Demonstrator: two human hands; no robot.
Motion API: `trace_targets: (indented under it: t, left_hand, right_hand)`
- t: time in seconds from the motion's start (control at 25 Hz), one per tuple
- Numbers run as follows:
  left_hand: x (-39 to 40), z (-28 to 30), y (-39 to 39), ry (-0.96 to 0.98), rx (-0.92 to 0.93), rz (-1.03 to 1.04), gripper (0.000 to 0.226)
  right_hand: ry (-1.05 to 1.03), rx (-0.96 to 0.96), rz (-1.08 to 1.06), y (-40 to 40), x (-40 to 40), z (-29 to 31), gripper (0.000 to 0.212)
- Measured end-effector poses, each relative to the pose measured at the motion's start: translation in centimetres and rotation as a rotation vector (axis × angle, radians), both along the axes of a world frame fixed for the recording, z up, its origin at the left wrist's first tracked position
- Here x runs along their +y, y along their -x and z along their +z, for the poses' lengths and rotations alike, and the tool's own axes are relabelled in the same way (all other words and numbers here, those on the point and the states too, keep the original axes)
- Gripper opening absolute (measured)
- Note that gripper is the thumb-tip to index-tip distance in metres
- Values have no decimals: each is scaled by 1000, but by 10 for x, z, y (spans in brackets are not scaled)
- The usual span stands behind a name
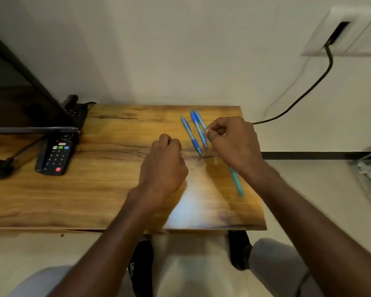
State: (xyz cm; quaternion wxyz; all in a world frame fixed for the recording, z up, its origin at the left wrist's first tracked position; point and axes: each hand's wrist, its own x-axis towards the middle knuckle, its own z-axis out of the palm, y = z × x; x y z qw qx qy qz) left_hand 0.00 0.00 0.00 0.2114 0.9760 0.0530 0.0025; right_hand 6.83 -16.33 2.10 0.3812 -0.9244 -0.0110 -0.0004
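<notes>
Three blue pens lie side by side on the back right of the wooden table: a left pen, a middle pen and a right pen. My right hand hovers over them with curled fingers. Its thumb and forefinger pinch the lower part of the right pen, and the palm hides the rest. A teal pen sticks out from under my right wrist near the table's right edge. My left hand is a loose fist on the table just left of the pens, with nothing visible in it.
A black remote control lies at the left, beside a dark stand and a black plug with cable. A black cable runs from a wall socket down behind the table. My knees and dark shoes show below the front edge.
</notes>
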Motion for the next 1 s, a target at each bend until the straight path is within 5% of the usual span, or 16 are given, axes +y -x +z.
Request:
trace_targets:
  t: [0.16, 0.44, 0.88, 1.0]
  left_hand:
    - [1, 3, -4, 37, -7, 61, 26]
    - [-5, 12, -4, -4, 43, 253, 20]
    - [15, 10, -6, 187, 4, 324, 15]
    - [17, 15, -6, 259, -3, 280, 27]
  right_hand:
    - [342, -20, 46, 3, 13, -1, 22]
    - [518, -8, 46, 5, 42, -15, 37]
    - [500, 39, 14, 10, 42, -24, 25]
    - [358, 124, -46, 12, 42, -24, 21]
